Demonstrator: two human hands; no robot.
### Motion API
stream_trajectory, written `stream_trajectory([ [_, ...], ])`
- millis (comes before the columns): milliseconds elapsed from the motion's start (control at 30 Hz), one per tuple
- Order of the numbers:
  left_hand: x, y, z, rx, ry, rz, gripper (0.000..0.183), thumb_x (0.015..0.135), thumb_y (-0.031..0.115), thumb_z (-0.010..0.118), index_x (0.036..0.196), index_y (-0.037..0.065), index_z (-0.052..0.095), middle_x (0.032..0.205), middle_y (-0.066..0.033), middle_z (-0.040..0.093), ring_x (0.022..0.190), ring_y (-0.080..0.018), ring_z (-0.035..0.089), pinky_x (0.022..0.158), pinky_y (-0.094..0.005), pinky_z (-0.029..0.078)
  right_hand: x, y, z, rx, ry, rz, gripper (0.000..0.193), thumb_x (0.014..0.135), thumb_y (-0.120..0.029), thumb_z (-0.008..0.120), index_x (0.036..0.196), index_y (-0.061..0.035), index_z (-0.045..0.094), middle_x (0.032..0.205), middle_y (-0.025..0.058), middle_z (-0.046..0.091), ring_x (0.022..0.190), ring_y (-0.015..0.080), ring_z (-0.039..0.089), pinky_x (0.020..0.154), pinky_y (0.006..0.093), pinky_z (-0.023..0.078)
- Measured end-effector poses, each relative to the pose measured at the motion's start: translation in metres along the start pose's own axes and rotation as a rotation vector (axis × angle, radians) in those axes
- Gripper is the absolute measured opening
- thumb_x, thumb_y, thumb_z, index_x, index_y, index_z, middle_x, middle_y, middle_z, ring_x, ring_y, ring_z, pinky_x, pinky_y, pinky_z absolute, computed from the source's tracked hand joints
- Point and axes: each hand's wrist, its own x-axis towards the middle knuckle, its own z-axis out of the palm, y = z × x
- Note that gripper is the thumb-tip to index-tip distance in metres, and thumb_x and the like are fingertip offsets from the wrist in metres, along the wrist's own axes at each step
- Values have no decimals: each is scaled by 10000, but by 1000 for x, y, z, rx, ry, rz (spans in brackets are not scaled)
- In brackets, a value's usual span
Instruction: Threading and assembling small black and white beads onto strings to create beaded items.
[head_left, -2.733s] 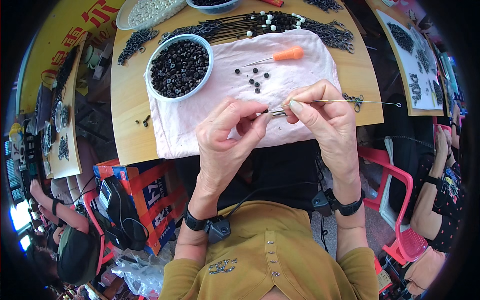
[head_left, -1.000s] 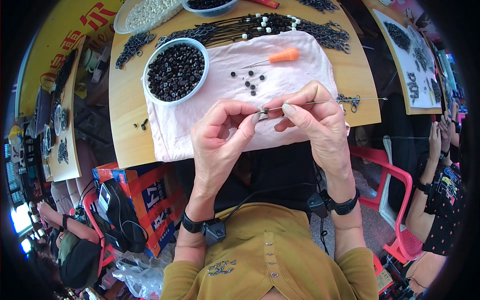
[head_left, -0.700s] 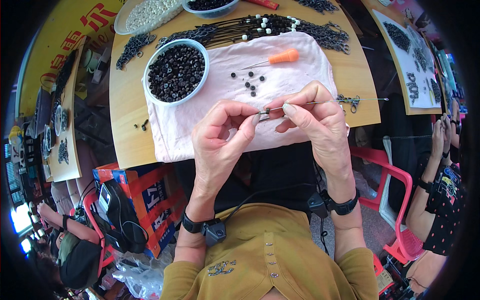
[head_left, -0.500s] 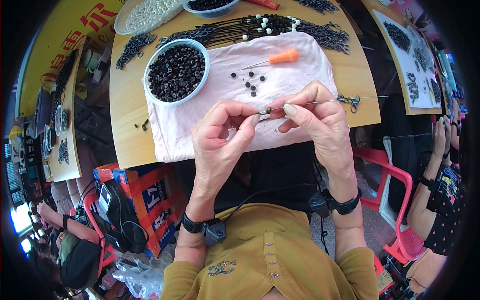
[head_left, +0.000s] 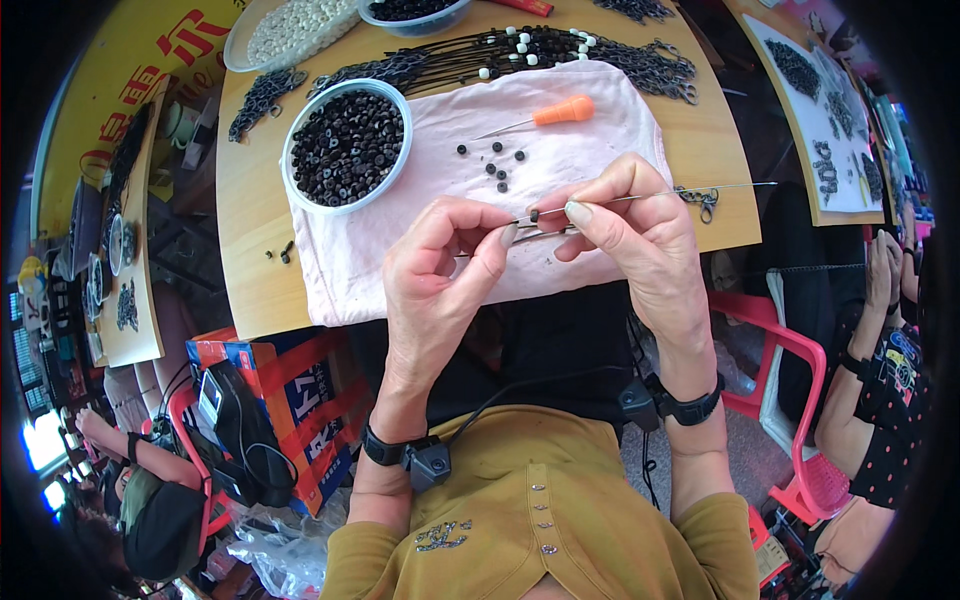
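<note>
Black bead (head_left: pixel 534 215) sits on a thin wire (head_left: pixel 738 187), between my hands, above pink cloth (head_left: pixel 440 122). My left hand (head_left: pixel 440 252) pinches the strand (head_left: pixel 523 219) left of it; my right hand (head_left: pixel 642 228) grips the wire. Orange-handled awl (head_left: pixel 565 110) lies beyond.

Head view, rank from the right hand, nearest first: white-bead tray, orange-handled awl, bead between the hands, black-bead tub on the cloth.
From the right hand:
1. Bead, just to its left.
2. Orange-handled awl, ahead and slightly left.
3. Black-bead tub, farther left.
4. White-bead tray, far left corner.
</note>
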Motion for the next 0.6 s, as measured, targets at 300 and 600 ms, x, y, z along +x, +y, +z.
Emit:
stream_trajectory([
  [300,-1,2,-1,-30,6,-45,93,887,-6,636,972,-46,628,917,-15,594,767,-44,550,678,-188,452,0,0,0,-17,34,1,95,931,-78,582,903,13,584,977,164,667,864,177,673,687,248,574],
  [600,0,-1,-2,-15,4,-28,84,885,-4,640,959,-45,637,922,-20,596,767,-47,556,676,-192,459,0,2,-3,-2,-17,8,74,943,-78,583,961,-10,561,1002,118,668,918,148,664,689,231,561],
])
